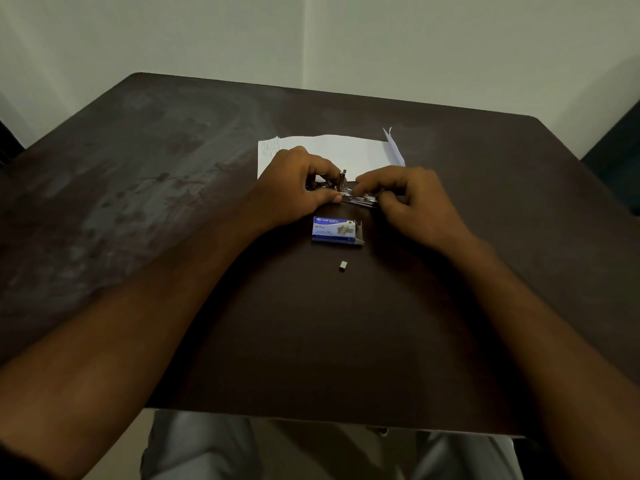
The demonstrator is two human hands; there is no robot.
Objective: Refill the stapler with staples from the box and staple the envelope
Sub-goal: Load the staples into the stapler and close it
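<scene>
A small metal stapler [358, 198] lies between my two hands on the dark table [173, 209], mostly hidden by my fingers. My left hand [294, 187] grips its left end, where an upright metal part sticks up. My right hand [412, 202] pinches the right part of it. Whether a strip of staples is in my right fingers I cannot tell. The blue staple box [336, 231] lies just in front of the stapler, its right flap open. A short strip of staples [343, 265] lies loose in front of the box. The white envelope [349, 152] lies flat behind my hands.
The table's near edge runs above my lap, and pale walls stand behind its far edge. A dark chair edge [620, 147] shows at the right. The envelope's right flap [393, 147] stands up slightly.
</scene>
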